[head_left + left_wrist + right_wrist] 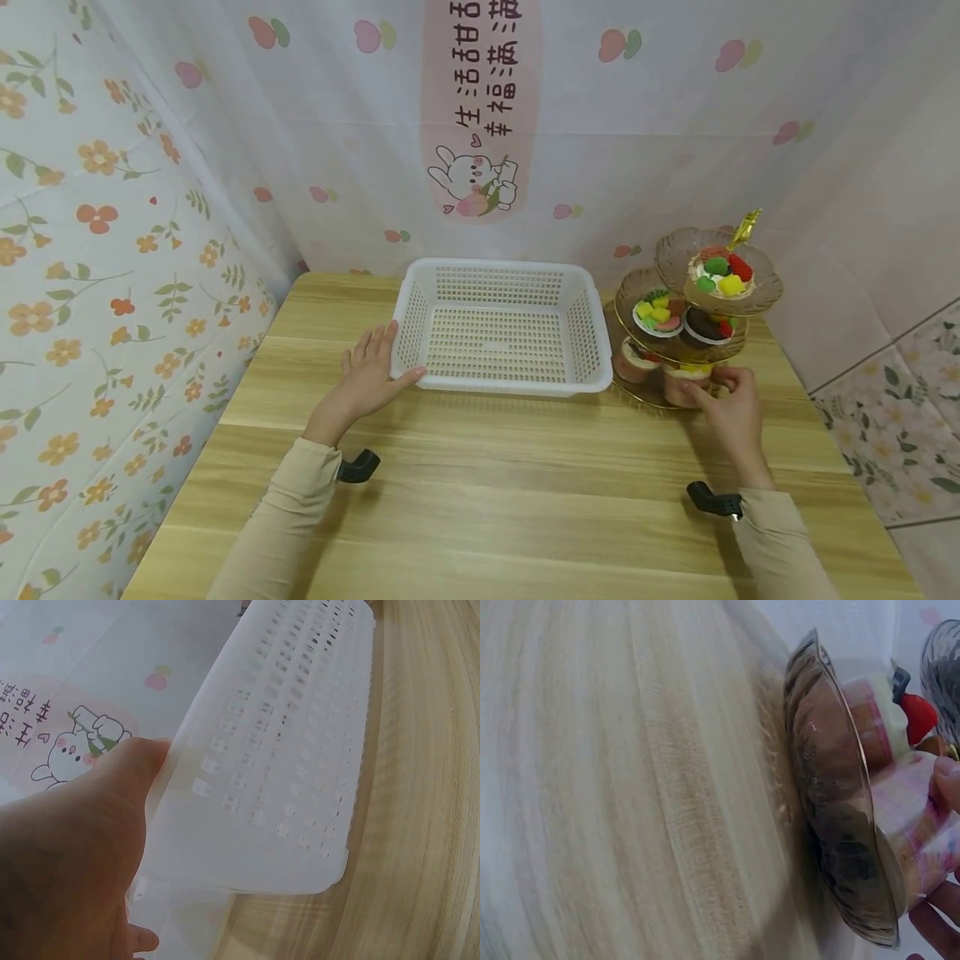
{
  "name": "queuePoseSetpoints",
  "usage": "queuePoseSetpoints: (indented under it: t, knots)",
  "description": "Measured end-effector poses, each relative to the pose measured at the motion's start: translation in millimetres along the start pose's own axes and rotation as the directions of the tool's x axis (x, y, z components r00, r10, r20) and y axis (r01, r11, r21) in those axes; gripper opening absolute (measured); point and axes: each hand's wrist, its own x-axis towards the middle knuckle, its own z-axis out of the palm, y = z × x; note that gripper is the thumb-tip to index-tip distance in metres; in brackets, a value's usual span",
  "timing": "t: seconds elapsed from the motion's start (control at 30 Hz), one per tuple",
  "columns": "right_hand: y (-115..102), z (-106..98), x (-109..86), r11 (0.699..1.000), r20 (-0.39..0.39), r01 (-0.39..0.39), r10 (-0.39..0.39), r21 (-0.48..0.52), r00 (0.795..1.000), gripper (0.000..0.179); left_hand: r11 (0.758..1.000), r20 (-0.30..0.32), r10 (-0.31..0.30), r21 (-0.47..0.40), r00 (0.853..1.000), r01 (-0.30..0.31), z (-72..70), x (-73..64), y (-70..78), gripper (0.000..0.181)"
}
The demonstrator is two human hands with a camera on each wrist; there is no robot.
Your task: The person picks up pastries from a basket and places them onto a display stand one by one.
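My left hand (367, 367) rests at the near left corner of a white plastic basket (517, 387), fingers spread along its left rim and thumb over the front rim. In the left wrist view the thumb (135, 761) lies against the basket rim. My right hand (735, 414) pinches a cupcake (684, 388) in a pinkish wrapper on the bottom tier of a three-tier amber stand (647, 403). Beside it on that tier sits another cupcake (634, 367) with a red topping, also visible in the right wrist view. Part of the right hand falls outside that view.
Two cupcakes with colourful toppings, one dark (705, 327) and one white-edged (657, 320), sit on the middle tier. Another cupcake (722, 275) is on the top tier, near a gold handle (746, 227). A printed curtain (337, 125) hangs behind the wooden table (510, 492).
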Motion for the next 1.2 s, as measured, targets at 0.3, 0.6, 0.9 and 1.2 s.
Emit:
queuePoseSetpoints:
  t: [0.3, 0.6, 0.9, 1.2]
  knots:
    - [0.1, 3.7, -0.3, 1.0, 0.0, -0.003, 0.003, -0.006, 1.0, 0.061, 1.0, -0.002, -0.006, 0.003, 1.0, 0.006, 0.8, 0.5, -0.3, 0.098]
    - [3.6, 4.7, -0.2, 0.999, 0.004, 0.032, -0.032, -0.021, 0.999, 0.063, 1.0, 0.0, -0.005, 0.009, 1.0, 0.005, 1.1, 0.8, -1.0, 0.098]
    - [6.5, 5.3, -0.1, 0.998, -0.007, 0.063, -0.063, -0.02, 0.998, 0.062, 1.0, 0.0, -0.007, 0.012, 1.0, 0.007, 0.5, 0.5, -0.3, 0.099]
    - [11.9, 7.4, -6.3, 0.989, -0.069, 0.135, -0.139, -0.057, 0.988, 0.056, 1.0, -0.003, -0.001, 0.0, 1.0, 0.001, 1.0, 0.6, -1.1, 0.098]
